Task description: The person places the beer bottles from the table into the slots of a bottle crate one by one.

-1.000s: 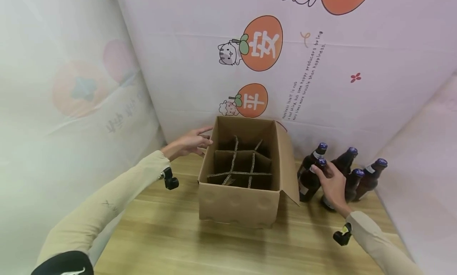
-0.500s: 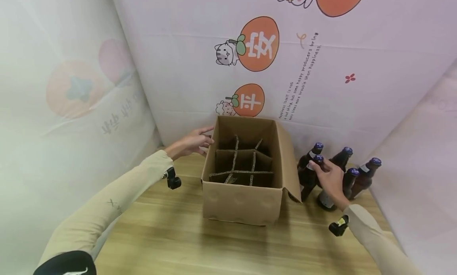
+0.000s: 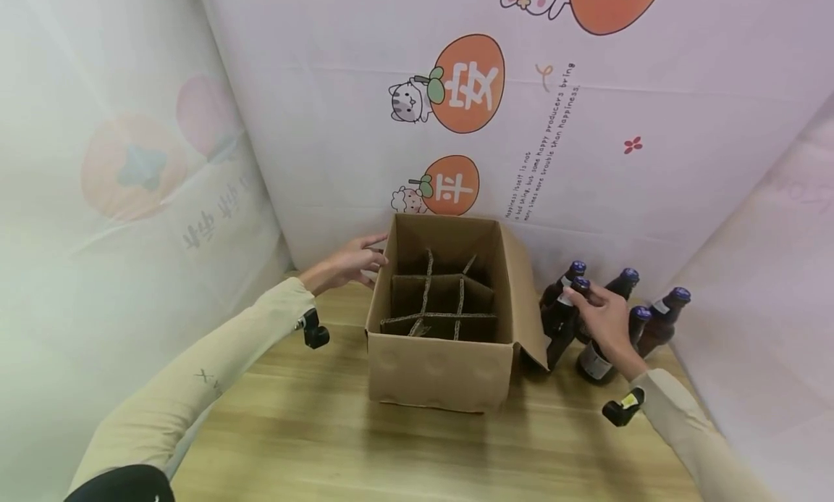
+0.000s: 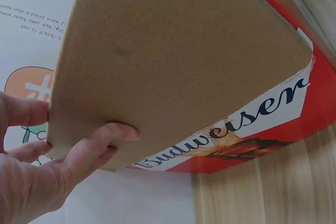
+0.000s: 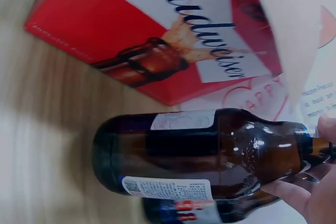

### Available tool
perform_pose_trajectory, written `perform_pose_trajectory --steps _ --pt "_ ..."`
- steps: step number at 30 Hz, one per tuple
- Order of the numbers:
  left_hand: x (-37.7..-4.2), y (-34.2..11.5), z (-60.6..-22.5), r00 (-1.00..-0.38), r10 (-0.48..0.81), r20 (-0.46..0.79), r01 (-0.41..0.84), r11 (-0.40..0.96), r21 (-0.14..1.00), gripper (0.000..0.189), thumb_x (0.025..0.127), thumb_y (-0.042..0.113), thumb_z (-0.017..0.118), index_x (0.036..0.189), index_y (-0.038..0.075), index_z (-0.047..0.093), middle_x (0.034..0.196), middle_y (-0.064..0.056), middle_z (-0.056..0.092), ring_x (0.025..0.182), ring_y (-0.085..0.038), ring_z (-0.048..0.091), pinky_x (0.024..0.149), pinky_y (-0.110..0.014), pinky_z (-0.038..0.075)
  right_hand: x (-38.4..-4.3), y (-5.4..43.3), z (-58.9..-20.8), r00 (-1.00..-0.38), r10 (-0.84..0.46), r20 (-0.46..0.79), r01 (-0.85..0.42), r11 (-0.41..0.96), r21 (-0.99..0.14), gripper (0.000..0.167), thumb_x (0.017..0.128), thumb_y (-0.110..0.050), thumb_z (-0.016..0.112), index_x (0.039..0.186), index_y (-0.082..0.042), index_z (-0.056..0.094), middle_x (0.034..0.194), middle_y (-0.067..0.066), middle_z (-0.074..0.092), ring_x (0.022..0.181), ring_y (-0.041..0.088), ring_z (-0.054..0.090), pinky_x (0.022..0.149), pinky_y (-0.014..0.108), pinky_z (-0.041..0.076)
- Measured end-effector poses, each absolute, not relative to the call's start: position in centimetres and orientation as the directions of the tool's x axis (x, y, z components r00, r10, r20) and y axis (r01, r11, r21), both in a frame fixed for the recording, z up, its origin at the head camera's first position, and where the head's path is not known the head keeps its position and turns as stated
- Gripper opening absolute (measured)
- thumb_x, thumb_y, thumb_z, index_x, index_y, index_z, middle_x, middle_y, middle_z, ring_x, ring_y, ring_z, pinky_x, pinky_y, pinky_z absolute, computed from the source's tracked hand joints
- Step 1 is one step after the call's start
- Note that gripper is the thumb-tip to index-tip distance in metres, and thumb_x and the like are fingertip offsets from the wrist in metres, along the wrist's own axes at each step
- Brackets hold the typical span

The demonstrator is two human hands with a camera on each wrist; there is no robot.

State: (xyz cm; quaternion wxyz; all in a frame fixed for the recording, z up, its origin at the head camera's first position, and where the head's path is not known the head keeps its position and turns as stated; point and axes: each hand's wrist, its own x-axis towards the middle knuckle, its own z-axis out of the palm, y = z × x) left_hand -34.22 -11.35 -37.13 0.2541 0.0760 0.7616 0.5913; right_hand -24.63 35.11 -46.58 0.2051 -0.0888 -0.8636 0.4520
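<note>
An open cardboard box [image 3: 439,375] stands on the table, with a cardboard divider [image 3: 456,316] inside making several compartments. My left hand [image 3: 352,261] rests against the box's left side, and in the left wrist view its fingers [image 4: 113,132] touch the plain brown flap [image 4: 178,51]. To the right of the box, my right hand [image 3: 607,324] pinches the neck of a brown beer bottle [image 5: 184,148], whose blue cap shows in the head view. Its base appears off the table. A second bottle [image 5: 194,211] is partly hidden behind it in the right wrist view.
Several more capped beer bottles [image 3: 660,324] stand close together at the right, near the back wall [image 3: 684,212]. A box flap [image 3: 524,299] hangs out toward them. Wooden tabletop [image 3: 306,437] extends in front of the box, and white sheets enclose the sides.
The pinched bottle has risen slightly and moved back toward the bottle behind it. My left hand stays at the box's side. The head view has shifted a little.
</note>
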Motion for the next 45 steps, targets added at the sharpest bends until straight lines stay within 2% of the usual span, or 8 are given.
perform_pose_trajectory --steps 4,11,15,20,25,33,39,45 --pt "-34.3 -11.7 -37.1 -0.859 0.416 -0.299 -0.181 0.300 0.937 0.081 0.100 -0.001 0.053 0.169 0.019 0.016 0.163 -0.032 0.033 0.147 -0.049 0.041 0.085 -0.041 0.067 -24.9 35.5 -44.8 -0.921 0.290 0.259 -0.056 0.562 -0.825 0.054 0.099 -0.037 0.072 0.127 0.010 0.069 0.117 0.027 0.073 0.073 -0.016 0.058 0.065 0.006 0.053" --pt "-34.7 -12.0 -37.2 -0.860 0.416 -0.296 -0.176 0.302 0.937 0.080 0.101 -0.001 0.054 0.169 0.021 0.016 0.164 -0.031 0.032 0.146 -0.048 0.043 0.098 -0.051 0.062 -25.2 35.9 -42.1 -0.925 0.263 0.273 -0.125 0.468 -0.875 0.031 0.098 -0.029 0.075 0.104 0.001 0.072 0.080 -0.031 0.071 0.070 -0.006 0.070 0.066 0.013 0.061" --pt "-34.9 -12.0 -37.5 -0.858 0.421 -0.295 -0.178 0.295 0.939 0.081 0.101 0.000 0.055 0.169 0.021 0.017 0.165 -0.030 0.032 0.145 -0.048 0.043 0.097 -0.050 0.063 -24.9 36.3 -40.9 -0.938 0.250 0.241 -0.108 0.450 -0.887 0.025 0.099 -0.029 0.074 0.110 -0.007 0.071 0.081 -0.035 0.068 0.065 -0.001 0.072 0.066 0.011 0.059" --pt "-34.8 -11.7 -37.6 -0.854 0.425 -0.300 -0.185 0.290 0.939 0.081 0.101 -0.001 0.055 0.169 0.020 0.017 0.164 -0.031 0.032 0.145 -0.048 0.044 0.093 -0.047 0.065 -24.4 36.7 -39.1 -0.951 0.215 0.221 -0.074 0.536 -0.841 0.048 0.099 -0.038 0.073 0.129 -0.001 0.068 0.080 -0.041 0.064 0.064 0.003 0.073 0.060 0.013 0.056" --pt "-34.8 -11.7 -37.5 -0.857 0.419 -0.300 -0.190 0.283 0.940 0.081 0.101 0.000 0.056 0.169 0.021 0.018 0.163 -0.030 0.034 0.144 -0.047 0.045 0.088 -0.044 0.066 -24.3 36.2 -36.5 -0.950 0.210 0.231 -0.089 0.527 -0.845 0.054 0.100 -0.037 0.072 0.135 0.003 0.063 0.084 -0.038 0.068 0.066 0.002 0.073 0.065 0.010 0.055" --pt "-34.9 -12.0 -37.6 -0.845 0.435 -0.312 -0.206 0.274 0.939 0.081 0.101 0.001 0.056 0.169 0.023 0.018 0.164 -0.030 0.034 0.146 -0.048 0.043 0.095 -0.049 0.063 -24.5 35.0 -32.4 -0.875 0.324 0.361 -0.206 0.425 -0.881 0.017 0.096 -0.024 0.079 0.111 -0.018 0.078 0.085 -0.028 0.075 0.071 -0.003 0.073 0.068 0.011 0.060" --pt "-34.5 -12.3 -37.5 -0.846 0.443 -0.297 -0.187 0.275 0.943 0.081 0.101 0.003 0.056 0.169 0.023 0.016 0.166 -0.030 0.030 0.147 -0.049 0.040 0.103 -0.055 0.058 -25.1 33.5 -29.6 -0.779 0.414 0.470 -0.376 0.291 -0.880 0.023 0.089 -0.013 0.084 0.109 -0.003 0.081 0.085 -0.014 0.079 0.074 0.001 0.075 0.070 0.013 0.061" --pt "-34.4 -12.1 -37.5 -0.846 0.449 -0.288 -0.177 0.274 0.945 0.082 0.101 0.004 0.056 0.169 0.024 0.016 0.165 -0.030 0.031 0.147 -0.049 0.041 0.097 -0.051 0.062 -25.4 32.2 -27.4 -0.776 0.424 0.467 -0.504 0.028 -0.863 0.028 0.085 -0.003 0.086 0.110 0.005 0.079 0.091 0.002 0.081 0.079 0.013 0.077 0.072 0.024 0.064"
